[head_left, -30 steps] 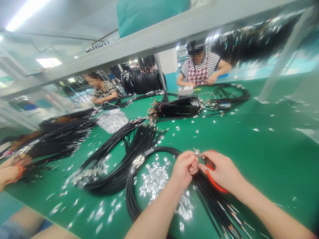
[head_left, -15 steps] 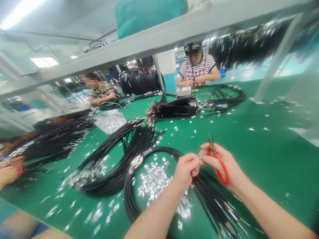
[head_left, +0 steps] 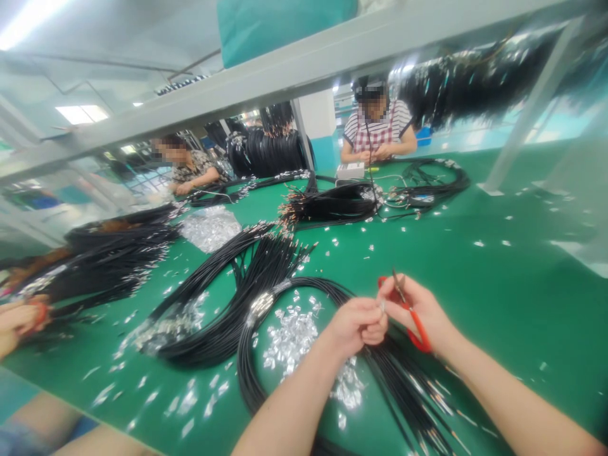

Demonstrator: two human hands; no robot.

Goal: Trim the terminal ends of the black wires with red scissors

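My left hand [head_left: 358, 326] is closed, its fingertips pinching a small silvery piece [head_left: 382, 306], possibly a cable's end. Red-handled scissors [head_left: 418, 332] sit in my right hand [head_left: 430, 310], the blades pointing up and away. My right thumb and a fingertip meet the same silvery piece. Below both hands runs a coiled bundle of thin black cables [head_left: 244, 354], its loose ends with coppery tips fanning out toward the lower right. Silvery scraps [head_left: 294, 335] lie heaped inside the coil. My left fingers hide most of what they grip.
More black cable bundles [head_left: 209, 342] lie to the left on the green table [head_left: 498, 304]. A clear bag of silvery pieces [head_left: 211, 231] is behind them. A co-worker's hand [head_left: 21, 320] with red-handled scissors is at the left edge. Two people sit across, beneath a grey shelf beam [head_left: 285, 79].
The scissors have tilted and turned a little in my right hand, their blades leaning further left. My left fingers have rolled slightly but stay at the silvery piece.
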